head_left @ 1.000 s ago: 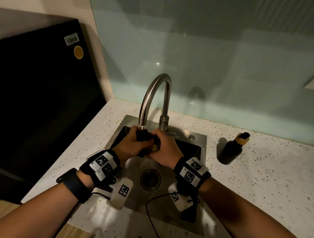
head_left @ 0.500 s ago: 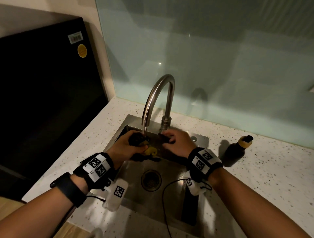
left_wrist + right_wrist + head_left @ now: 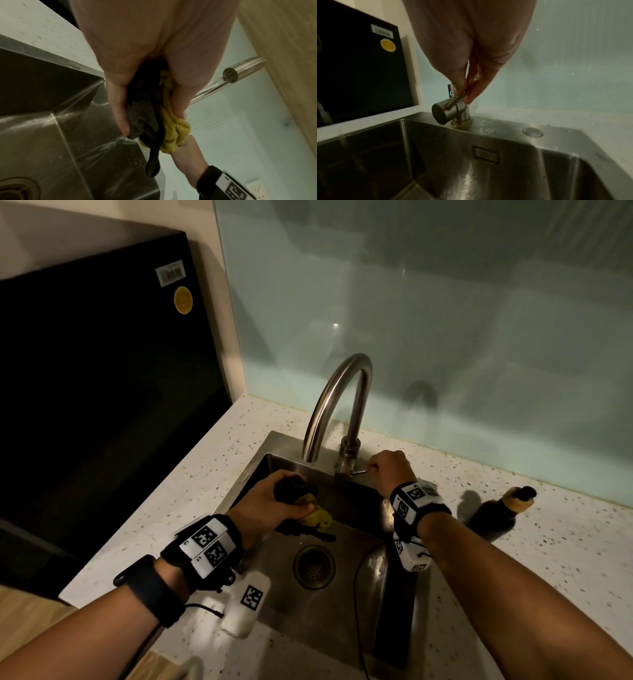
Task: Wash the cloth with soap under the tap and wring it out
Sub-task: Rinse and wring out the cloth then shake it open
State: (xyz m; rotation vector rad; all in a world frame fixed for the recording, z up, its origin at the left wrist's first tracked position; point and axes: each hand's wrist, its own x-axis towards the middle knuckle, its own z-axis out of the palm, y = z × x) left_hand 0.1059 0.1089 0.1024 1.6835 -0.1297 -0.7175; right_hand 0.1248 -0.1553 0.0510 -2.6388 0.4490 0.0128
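A bunched cloth (image 3: 310, 505), dark grey and yellow, is gripped in my left hand (image 3: 274, 501) over the steel sink (image 3: 387, 594), just under the spout of the curved tap (image 3: 337, 392). In the left wrist view, thumb and fingers (image 3: 118, 108) wrap the cloth (image 3: 173, 129), and a thin stream of water (image 3: 205, 92) runs from the spout (image 3: 230, 74). My right hand (image 3: 464, 94) pinches the thin tap lever (image 3: 456, 100) at the tap's base; the head view shows that hand (image 3: 388, 467) right of the tap. A dark soap bottle (image 3: 503, 510) stands on the counter, right of the sink.
A black appliance (image 3: 102, 405) fills the left side. A pale glass splashback (image 3: 445, 337) rises behind the tap. The drain (image 3: 313, 566) lies mid-sink and a thin cable (image 3: 356, 611) hangs across the basin. Speckled counter (image 3: 548, 559) stretches to the right.
My right hand has let go of the cloth and moved right to the tap lever. The left hand keeps the cloth under the spout.
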